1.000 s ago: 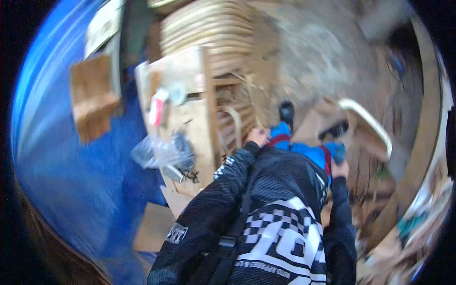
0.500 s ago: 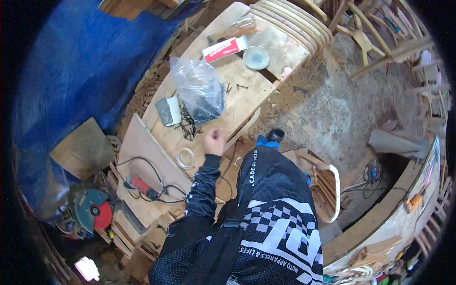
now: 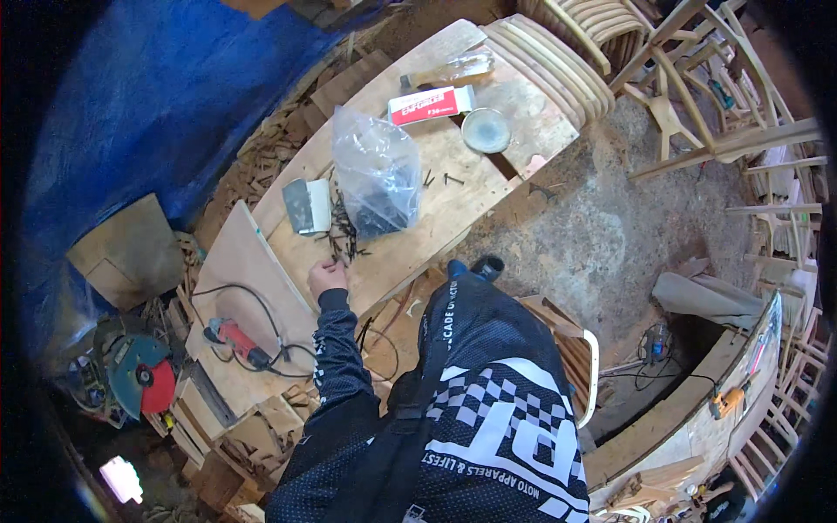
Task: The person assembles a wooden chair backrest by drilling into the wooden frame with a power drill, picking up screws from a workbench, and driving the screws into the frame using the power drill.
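left hand [image 3: 329, 276] at near left corner of worktop [image 3: 436, 213], fingers curled beside dark screws [image 3: 342, 228]; cannot tell if one is gripped. screws heaped near left edge, between grey-and-white piece [image 3: 305, 207] and clear plastic bag [image 3: 375, 161]. red-and-white box [image 3: 427, 105], round dish [image 3: 486, 131] toward right end. red power tool [image 3: 235, 336] beyond left edge. right hand out of view, state cannot be told.

It's a woodworking shop (wooden frames [image 3: 741, 146], disc saw [image 3: 139, 370]).
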{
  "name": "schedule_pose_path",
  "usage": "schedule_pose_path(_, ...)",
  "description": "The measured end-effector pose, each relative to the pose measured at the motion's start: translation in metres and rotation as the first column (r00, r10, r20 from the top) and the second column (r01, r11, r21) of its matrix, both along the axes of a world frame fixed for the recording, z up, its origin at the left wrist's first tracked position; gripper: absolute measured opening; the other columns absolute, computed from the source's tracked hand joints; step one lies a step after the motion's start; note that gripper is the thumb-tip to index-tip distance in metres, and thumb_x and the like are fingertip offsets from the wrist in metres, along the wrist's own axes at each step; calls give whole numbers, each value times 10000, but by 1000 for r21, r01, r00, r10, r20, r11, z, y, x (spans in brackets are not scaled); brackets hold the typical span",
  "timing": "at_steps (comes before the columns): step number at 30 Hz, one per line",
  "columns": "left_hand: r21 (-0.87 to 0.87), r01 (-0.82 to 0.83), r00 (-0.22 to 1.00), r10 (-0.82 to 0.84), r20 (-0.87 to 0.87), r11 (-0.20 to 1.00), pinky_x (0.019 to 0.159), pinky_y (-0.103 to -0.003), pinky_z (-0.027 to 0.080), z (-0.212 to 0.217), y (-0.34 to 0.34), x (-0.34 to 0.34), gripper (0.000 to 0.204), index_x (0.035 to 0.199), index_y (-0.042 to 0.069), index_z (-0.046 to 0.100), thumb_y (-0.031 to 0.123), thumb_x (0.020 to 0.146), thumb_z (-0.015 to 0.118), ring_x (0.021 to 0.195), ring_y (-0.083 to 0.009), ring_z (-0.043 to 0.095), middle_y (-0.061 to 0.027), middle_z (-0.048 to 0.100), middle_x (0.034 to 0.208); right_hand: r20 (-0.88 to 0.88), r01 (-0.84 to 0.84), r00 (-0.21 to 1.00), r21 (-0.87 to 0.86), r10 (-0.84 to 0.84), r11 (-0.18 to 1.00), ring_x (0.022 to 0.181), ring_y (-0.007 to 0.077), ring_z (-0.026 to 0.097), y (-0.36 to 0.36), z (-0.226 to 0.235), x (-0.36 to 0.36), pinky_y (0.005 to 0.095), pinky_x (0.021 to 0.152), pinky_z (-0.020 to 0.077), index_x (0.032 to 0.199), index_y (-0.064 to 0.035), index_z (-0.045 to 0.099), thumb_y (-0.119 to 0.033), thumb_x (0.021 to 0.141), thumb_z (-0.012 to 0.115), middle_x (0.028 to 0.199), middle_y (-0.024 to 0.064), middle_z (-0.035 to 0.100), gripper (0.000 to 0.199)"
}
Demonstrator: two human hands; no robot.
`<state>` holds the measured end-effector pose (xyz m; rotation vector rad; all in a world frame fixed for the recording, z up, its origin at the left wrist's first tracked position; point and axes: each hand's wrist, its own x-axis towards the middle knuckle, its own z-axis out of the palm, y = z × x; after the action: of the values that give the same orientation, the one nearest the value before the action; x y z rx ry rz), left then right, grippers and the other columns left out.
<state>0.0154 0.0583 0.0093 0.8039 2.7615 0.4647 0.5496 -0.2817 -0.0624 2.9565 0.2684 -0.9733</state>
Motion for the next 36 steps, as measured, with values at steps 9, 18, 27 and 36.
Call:
schedule_pose_path(9,234,60,962,-119,246,970,713,-356,482,-184,-116,-256,465,971,29,618,250,575,723,805,-271,593,-154,632,875,-178,-132,974,72,143,989,905,357,594,78,-29,-26,441,784,466,945,22,629,-295,748,615,945,236,620,373)
schedule_pose_path(18,-293,199,978,-209,-4,935,835,-422,444,-5,41,-41,281,932,44,647,225,719,623,951,-359,580,-217,625,942,-166,-101,979,117,120,988,910,370,587,148,-32,-35,448,785,466,953,12,629,-292,756,596,944,243,614,364)
schedule_pose_path(27,-481,341,934,-351,73,808,775,-430,461,25,101,-26,294,899,-57,594,189,738,591,900,-388,585,-259,608,920,-189,-79,976,151,107,985,916,382,580,165,-28,-55,455,786,466,960,2,630,-289,763,577,944,249,608,355)
schedule_pose_path(36,-369,335,938,-268,221,867,630,-405,479,23,101,-67,346,843,-96,593,202,671,626,693,-337,632,-241,618,753,-228,43,974,162,-5,986,921,395,574,131,-30,-93,462,786,465,968,-8,630,-286,771,558,943,256,603,348)
